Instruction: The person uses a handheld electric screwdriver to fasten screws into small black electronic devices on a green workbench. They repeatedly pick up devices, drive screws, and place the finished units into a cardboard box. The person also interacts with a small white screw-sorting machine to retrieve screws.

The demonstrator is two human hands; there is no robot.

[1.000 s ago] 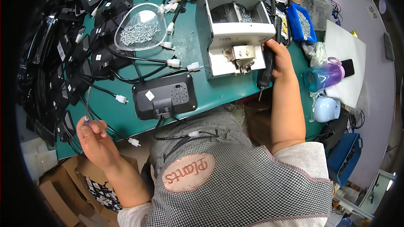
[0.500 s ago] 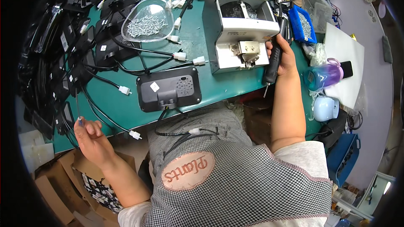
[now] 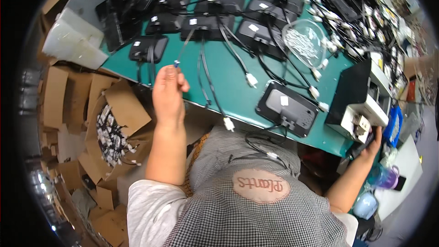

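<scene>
My left hand (image 3: 168, 92) is raised over the table's front edge, fingers pinched on a thin, light-coloured rod or wire (image 3: 185, 45) with a small blue piece at the fingertips. Its exact kind is unclear. My right hand (image 3: 372, 145) is wrapped round a black electric screwdriver (image 3: 357, 150), partly hidden and blurred, beside the screw feeder (image 3: 350, 93). Between my hands a black device housing (image 3: 287, 108) lies back side up by the table edge. Its cable and white connector (image 3: 272, 155) hang over my checked apron.
More black housings (image 3: 208, 27) with cables fill the far side of the green table (image 3: 201, 93). A clear bowl of screws (image 3: 304, 45) and a blue screw tray (image 3: 393, 126) stand to the right. An open carton (image 3: 130, 110) of connectors is at lower left.
The view has swung left, so the table's things appear farther right and more cartons show. My left hand still pinches the thin piece; my right hand still grips the electric screwdriver by the feeder.
</scene>
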